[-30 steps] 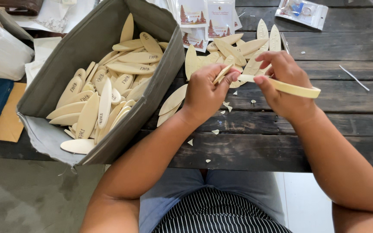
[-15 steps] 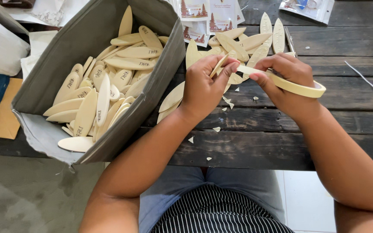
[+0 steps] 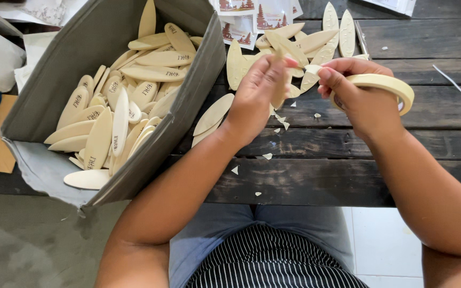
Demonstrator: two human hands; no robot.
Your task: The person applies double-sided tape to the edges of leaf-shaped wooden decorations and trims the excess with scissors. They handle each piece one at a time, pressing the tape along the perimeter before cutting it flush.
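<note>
Fingers (image 3: 273,66) of left hand (image 3: 254,98) pinching a thin leaf-shaped wooden piece (image 3: 279,88) above the dark table (image 3: 348,144). Right hand (image 3: 361,104) wearing a roll of masking tape (image 3: 388,85) like a bracelet, fingertips closing on its loose end. Probably being light, stiff, a little brittle; holding best by the flat faces near the middle.

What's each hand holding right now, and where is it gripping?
Left hand pinches a pale wooden leaf piece near its upper end; right hand wears the tape roll around its fingers.
</note>
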